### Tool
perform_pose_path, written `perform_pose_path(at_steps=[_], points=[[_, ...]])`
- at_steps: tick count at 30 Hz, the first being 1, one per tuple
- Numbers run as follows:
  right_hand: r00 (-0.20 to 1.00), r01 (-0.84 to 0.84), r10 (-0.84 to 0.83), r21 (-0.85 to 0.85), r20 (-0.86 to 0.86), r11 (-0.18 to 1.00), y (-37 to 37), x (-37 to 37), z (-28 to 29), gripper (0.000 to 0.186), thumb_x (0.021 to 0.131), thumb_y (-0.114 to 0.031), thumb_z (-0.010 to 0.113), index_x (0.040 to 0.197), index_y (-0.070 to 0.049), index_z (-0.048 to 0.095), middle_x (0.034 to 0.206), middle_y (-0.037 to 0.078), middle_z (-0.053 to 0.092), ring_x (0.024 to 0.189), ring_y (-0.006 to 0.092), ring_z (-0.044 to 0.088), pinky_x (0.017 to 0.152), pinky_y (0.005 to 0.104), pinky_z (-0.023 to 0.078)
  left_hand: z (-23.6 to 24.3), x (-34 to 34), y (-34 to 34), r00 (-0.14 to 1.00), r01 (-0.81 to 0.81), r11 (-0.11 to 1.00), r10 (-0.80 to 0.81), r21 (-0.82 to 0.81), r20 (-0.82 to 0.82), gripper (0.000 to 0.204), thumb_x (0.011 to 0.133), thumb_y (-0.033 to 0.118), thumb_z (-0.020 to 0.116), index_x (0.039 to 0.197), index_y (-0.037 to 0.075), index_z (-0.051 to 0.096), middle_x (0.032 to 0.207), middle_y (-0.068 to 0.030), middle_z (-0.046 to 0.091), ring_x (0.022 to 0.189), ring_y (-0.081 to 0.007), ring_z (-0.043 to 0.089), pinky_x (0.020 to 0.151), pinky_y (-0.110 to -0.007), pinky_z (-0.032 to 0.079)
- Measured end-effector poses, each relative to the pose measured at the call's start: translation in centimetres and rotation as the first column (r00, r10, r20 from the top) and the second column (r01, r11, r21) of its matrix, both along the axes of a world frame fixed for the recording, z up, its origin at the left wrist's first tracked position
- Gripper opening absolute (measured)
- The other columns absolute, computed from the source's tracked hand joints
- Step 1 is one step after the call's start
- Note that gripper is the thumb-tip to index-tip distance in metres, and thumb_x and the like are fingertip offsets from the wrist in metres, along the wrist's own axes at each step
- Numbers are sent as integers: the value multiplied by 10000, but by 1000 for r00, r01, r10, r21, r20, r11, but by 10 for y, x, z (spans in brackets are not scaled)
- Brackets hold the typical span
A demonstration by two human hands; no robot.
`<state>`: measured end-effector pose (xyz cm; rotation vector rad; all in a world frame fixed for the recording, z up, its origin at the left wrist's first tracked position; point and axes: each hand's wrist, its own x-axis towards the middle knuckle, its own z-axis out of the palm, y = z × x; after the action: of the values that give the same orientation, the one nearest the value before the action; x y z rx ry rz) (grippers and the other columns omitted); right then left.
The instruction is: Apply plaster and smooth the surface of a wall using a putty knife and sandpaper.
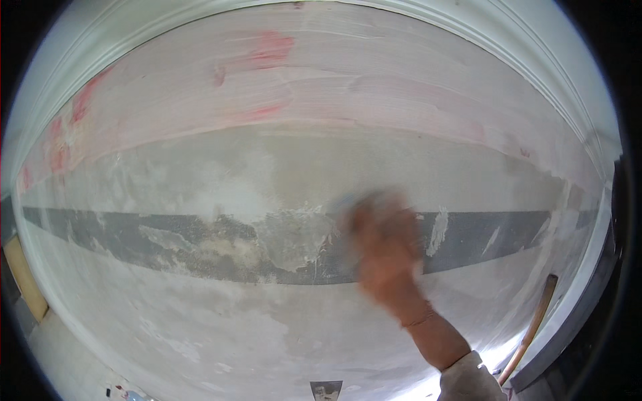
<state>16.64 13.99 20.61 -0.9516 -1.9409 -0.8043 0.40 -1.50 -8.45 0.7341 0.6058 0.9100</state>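
Observation:
My right hand (pixel 388 240) reaches up from the lower right to a patchy wall (pixel 301 157). Motion smears its fingers. A greyish blur shows at the fingertips, and I cannot make out whether it is a held thing. The hand lies over a dark grey band (pixel 468 234) that runs across the wall. Rough pale filler (pixel 294 240) covers part of this band, just left of the hand. Above the band the wall is beige, and higher up pinkish white with red streaks (pixel 271 50). My left hand is out of view.
White moulding (pixel 428 17) borders the wall at the top. A wooden stick (pixel 531 327) leans at the lower right, near the wall's edge. At the far left stands a tan board (pixel 25 281). A small dark rectangular plate (pixel 326 389) shows at the bottom.

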Motion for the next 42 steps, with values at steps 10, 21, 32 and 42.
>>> perform_pose_path(at_steps=[10,21,32,42], points=[[995,-104,102,241,19,965,-9,-21,-25,391,814,-122,455,1200,-90,512,1310,80,442,1253,351,325,1036,512,192,90,-60,39,972,-165,824,228,542,-50,156,829,129,573,907,47,467,777,-53,499,465,-94,484,389,-201,413],[985,124,-89,246,-146,961,-25,-30,11,413,759,-123,542,1172,-110,546,1291,43,469,1251,326,341,1012,502,254,118,-38,29,960,-172,858,256,484,-113,379,814,381,604,736,12,568,502,-27,488,377,-59,373,336,-189,239],[951,271,-214,268,-223,924,-22,5,-34,414,831,-200,501,1223,-67,487,1284,91,468,1240,307,362,1050,497,178,117,-40,42,920,-337,800,391,497,-5,215,798,210,621,838,30,510,530,4,419,369,-61,334,340,-208,261],[992,94,-78,178,-96,979,-32,34,-29,581,801,-304,578,1297,-74,381,1355,121,364,1276,397,250,1033,532,201,115,-39,44,917,-373,804,396,463,51,207,795,207,591,814,12,524,503,-12,435,344,-70,334,332,-209,266]])
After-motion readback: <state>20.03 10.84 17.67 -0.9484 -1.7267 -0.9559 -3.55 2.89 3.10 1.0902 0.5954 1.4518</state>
